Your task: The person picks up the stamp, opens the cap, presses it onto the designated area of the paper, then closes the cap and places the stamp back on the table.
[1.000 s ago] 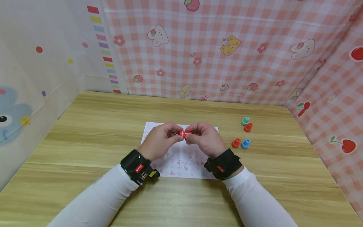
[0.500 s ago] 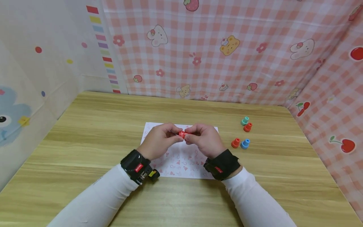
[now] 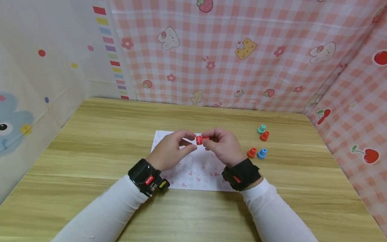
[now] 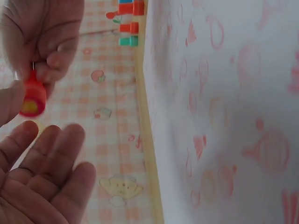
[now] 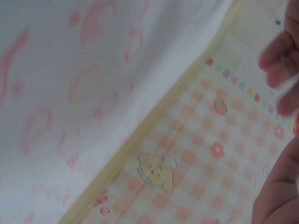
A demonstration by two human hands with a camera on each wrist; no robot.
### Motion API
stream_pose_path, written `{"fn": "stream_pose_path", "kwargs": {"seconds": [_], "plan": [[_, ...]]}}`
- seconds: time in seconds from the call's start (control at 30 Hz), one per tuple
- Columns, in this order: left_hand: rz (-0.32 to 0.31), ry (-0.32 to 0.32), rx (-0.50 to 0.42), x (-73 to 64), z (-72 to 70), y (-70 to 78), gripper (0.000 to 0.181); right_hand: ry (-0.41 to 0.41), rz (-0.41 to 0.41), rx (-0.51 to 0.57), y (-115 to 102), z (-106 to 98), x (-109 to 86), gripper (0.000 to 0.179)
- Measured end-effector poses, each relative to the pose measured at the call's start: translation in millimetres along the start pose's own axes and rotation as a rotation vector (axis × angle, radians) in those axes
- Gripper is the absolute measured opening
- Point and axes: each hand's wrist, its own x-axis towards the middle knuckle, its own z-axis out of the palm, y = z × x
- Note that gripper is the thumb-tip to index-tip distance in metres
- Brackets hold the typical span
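Note:
Over the paper, my right hand [image 3: 225, 148] pinches a small red stamp [image 3: 199, 139] between thumb and fingers, its wide end facing left. My left hand [image 3: 169, 151] is just left of it, thumb and fingers parted with a gap and nothing between them. In the left wrist view the red stamp [image 4: 34, 95] shows a yellowish patch on its wide end, blurred. Below both hands lies a white sheet [image 3: 188, 173] covered with small red prints. Only a sliver of the stamp shows at the right edge of the right wrist view.
Several more stamps stand right of the paper: a green one [image 3: 261, 129], a red one [image 3: 264, 135], another red one [image 3: 252, 152] and a blue one [image 3: 262, 153]. The wooden table [image 3: 99, 134] meets a checked cloth [image 3: 211, 50] at the back.
Both hands held the red stamp before. The left fingers have let go and spread apart, while the right hand has drawn the stamp slightly right and up.

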Motion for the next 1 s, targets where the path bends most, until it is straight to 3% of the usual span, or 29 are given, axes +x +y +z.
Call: {"fn": "stream_pose_path", "kwargs": {"seconds": [0.17, 0.37, 0.73, 1.0], "plan": [[-0.018, 0.002, 0.152, 1.3, -5.2, -0.8, 0.046, 0.067, -0.004, -0.006, -2.8, -16.3, -2.6, 0.021], [-0.035, -0.046, 0.233, 1.6, -11.2, -2.5, 0.057, 0.121, -0.007, -0.053, -0.2, -36.2, -6.3, 0.024], [-0.116, -0.184, 0.353, 0.2, -16.9, -5.8, 0.076, 0.3, -0.034, -0.263, 2.8, -86.7, -20.6, 0.023], [-0.144, -0.196, 0.408, -0.1, -20.2, -9.8, 0.079, 0.346, -0.037, -0.518, 14.4, -126.3, -31.6, 0.022]]}}
